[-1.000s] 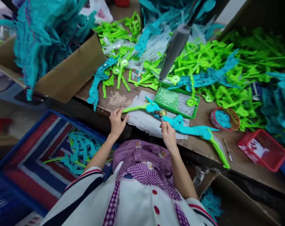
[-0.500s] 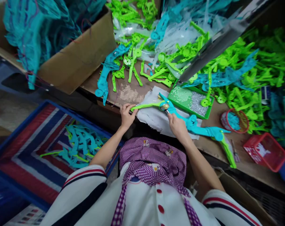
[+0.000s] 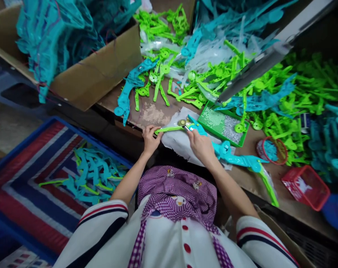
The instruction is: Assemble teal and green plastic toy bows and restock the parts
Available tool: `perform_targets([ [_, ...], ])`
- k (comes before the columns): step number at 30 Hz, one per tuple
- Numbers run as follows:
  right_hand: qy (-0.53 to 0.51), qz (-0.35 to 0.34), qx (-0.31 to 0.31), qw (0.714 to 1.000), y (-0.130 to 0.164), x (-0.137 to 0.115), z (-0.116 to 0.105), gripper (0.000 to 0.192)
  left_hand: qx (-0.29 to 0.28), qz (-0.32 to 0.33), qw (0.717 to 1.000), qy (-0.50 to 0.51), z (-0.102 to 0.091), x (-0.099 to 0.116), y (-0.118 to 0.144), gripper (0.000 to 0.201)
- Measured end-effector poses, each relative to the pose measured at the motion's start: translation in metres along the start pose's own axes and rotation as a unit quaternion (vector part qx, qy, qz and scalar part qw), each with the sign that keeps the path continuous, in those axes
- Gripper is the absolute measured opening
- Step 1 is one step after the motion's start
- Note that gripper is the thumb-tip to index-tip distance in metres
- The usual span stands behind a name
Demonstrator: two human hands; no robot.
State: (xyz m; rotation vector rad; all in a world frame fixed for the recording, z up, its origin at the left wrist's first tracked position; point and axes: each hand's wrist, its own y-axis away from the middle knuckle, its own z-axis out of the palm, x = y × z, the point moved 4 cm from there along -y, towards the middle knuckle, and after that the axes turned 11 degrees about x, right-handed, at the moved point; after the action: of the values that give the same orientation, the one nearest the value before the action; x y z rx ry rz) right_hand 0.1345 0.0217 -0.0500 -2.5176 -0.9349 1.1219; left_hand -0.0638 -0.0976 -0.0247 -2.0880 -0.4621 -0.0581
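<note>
My left hand [image 3: 152, 140] is closed on the outer end of a lime-green plastic leg-like piece [image 3: 170, 129] at the table edge. The piece points right toward a long turquoise plastic part [image 3: 237, 159]; whether the two are joined there I cannot tell. In my closed right hand [image 3: 201, 148] is a short tool [image 3: 182, 123] with a round, yellowish end and a metal-looking shank. Its round end sits over the inner end of the green piece. A white cloth [image 3: 176, 143] lies beneath. Another green leg [image 3: 268, 185] hangs off the turquoise part's far end.
A green tray [image 3: 223, 123] of small metal-coloured pieces stands behind the turquoise part, under a slanting grey bar [image 3: 249, 72]. Green pieces [image 3: 213, 74] are heaped behind. Red baskets [image 3: 307, 188] stand right. At left are a cardboard box [image 3: 101, 70] and a blue-rimmed striped tray [image 3: 26, 163].
My right hand has moved left with the tool, whose round end has shifted from the turquoise part to over the green piece. The left hand keeps its hold. The view has shifted slightly.
</note>
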Motion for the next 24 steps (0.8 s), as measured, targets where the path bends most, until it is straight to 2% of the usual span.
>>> perform_targets([
  [3, 0.010, -0.017, -0.050, 0.999, -0.002, -0.021, 0.010, 0.053, 0.009, 0.003, 1.000, 0.000, -0.001, -0.003, -0.001, 0.022],
  [5, 0.018, -0.030, -0.086, 0.996, -0.002, -0.026, 0.014, 0.050, 0.010, 0.001, 1.000, -0.008, -0.002, -0.006, -0.001, 0.022],
  [8, -0.030, -0.014, -0.081, 0.996, 0.005, -0.024, 0.000, 0.047, -0.005, 0.008, 1.000, -0.026, -0.003, -0.009, 0.000, 0.026],
  [10, -0.117, 0.020, -0.024, 0.993, 0.012, -0.023, -0.024, 0.048, -0.014, 0.019, 0.999, -0.042, -0.005, -0.009, 0.002, 0.031],
  [11, -0.174, 0.038, 0.030, 0.984, 0.014, -0.023, -0.039, 0.048, -0.018, 0.026, 0.998, -0.047, -0.007, -0.007, 0.003, 0.033],
  [13, -0.287, 0.073, 0.155, 0.942, 0.021, -0.015, -0.067, 0.048, -0.023, 0.044, 0.998, -0.039, -0.017, -0.001, 0.004, 0.035],
  [14, -0.330, 0.095, 0.207, 0.916, 0.024, -0.006, -0.078, 0.046, -0.024, 0.057, 0.998, -0.028, -0.025, 0.003, 0.004, 0.035],
  [16, -0.371, 0.155, 0.272, 0.874, 0.033, 0.029, -0.092, 0.040, -0.025, 0.090, 0.996, -0.012, -0.046, 0.012, 0.002, 0.035],
  [18, -0.354, 0.218, 0.299, 0.859, 0.044, 0.077, -0.099, 0.035, -0.018, 0.127, 0.991, -0.031, -0.071, 0.019, -0.004, 0.033],
  [19, -0.324, 0.241, 0.310, 0.861, 0.051, 0.102, -0.103, 0.033, -0.012, 0.142, 0.988, -0.054, -0.083, 0.021, -0.009, 0.031],
  [21, -0.247, 0.248, 0.310, 0.884, 0.063, 0.141, -0.113, 0.032, 0.007, 0.155, 0.982, -0.111, -0.103, 0.023, -0.025, 0.030],
  [22, -0.210, 0.233, 0.304, 0.900, 0.067, 0.152, -0.119, 0.032, 0.019, 0.154, 0.978, -0.137, -0.111, 0.024, -0.035, 0.031],
  [24, -0.156, 0.191, 0.289, 0.925, 0.069, 0.157, -0.129, 0.033, 0.041, 0.150, 0.973, -0.172, -0.120, 0.026, -0.056, 0.036],
])
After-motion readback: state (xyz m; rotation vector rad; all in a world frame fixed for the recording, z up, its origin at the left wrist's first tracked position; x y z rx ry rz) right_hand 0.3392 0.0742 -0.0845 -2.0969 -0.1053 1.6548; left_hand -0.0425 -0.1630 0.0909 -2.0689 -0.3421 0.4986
